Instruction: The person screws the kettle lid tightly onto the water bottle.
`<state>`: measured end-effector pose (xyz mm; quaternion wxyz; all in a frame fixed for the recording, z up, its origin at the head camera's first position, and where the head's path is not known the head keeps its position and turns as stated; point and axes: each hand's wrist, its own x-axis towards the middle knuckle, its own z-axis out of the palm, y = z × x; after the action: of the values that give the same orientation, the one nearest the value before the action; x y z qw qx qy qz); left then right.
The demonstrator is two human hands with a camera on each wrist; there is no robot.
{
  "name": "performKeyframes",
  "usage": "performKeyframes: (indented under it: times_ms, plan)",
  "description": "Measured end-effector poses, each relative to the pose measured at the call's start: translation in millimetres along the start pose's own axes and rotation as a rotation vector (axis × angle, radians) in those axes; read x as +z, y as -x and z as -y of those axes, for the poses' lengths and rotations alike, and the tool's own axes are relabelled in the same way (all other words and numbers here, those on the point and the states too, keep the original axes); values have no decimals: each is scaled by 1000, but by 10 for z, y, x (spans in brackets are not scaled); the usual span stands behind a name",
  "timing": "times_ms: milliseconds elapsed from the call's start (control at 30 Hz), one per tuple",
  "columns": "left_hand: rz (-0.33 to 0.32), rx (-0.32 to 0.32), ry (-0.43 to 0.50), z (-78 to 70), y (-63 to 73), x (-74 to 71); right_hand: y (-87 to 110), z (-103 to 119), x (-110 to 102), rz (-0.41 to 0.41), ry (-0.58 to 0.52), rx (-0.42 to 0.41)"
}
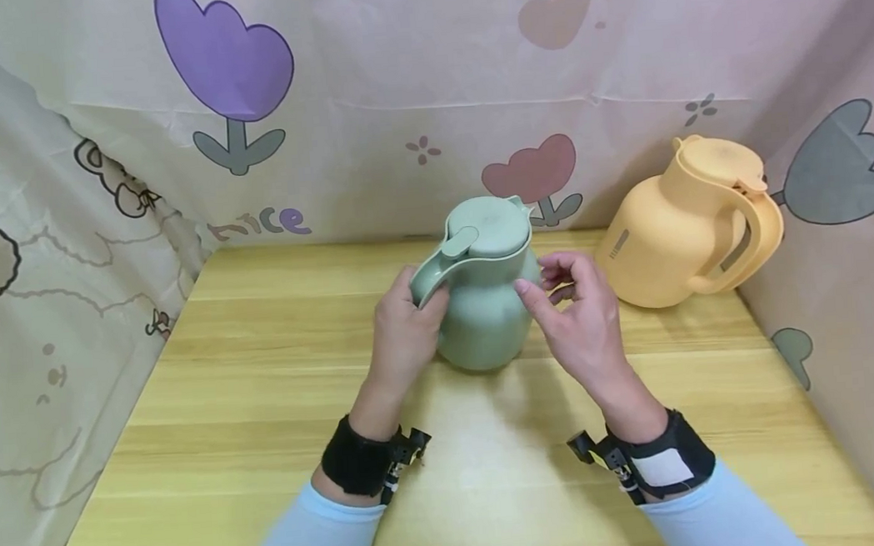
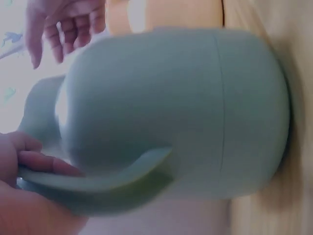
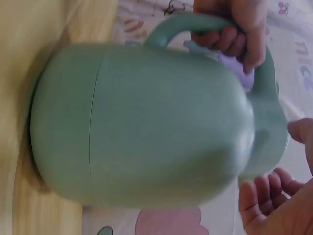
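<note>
A green thermos jug stands upright on the wooden table, its round lid down on top. My left hand grips the jug's handle on its left side, fingers wrapped around the upper part. On the other side, my right hand is held beside the jug's shoulder, fingers relaxed and slightly bent, holding nothing. In the right wrist view, that hand's thumb is close to the jug's neck.
At the back right of the wooden table stands a yellow thermos jug, its handle facing right. A printed cloth with flowers and hearts hangs behind the table and along both sides.
</note>
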<state>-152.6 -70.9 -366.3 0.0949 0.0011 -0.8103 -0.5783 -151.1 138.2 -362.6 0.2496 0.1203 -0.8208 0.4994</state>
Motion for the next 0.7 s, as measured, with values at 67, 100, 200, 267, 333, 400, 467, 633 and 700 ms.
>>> performKeyframes:
  times_ms: [67,100,200,267,333,400,467,633,700]
  plan:
    - [59,8,28,-11,77,78,45,48,24,-2,-26,-30]
    - [105,21,35,-15,119,122,64,75,36,6,-38,-43]
    - [253,111,26,-25,237,251,96,149,78,61,-60,-47]
    - [338,190,-15,-34,281,322,89,189,94,96,-62,-10]
    - [395,242,-78,-42,301,358,70,214,106,125,-44,42]
    - [425,268,-143,-47,302,360,47,225,111,140,-13,94]
    - [447,280,-189,-47,289,339,26,227,112,149,12,125]
    - [499,278,-198,4,257,271,3,228,95,155,46,147]
    - [518,247,-186,42,260,249,4,226,80,148,52,158]
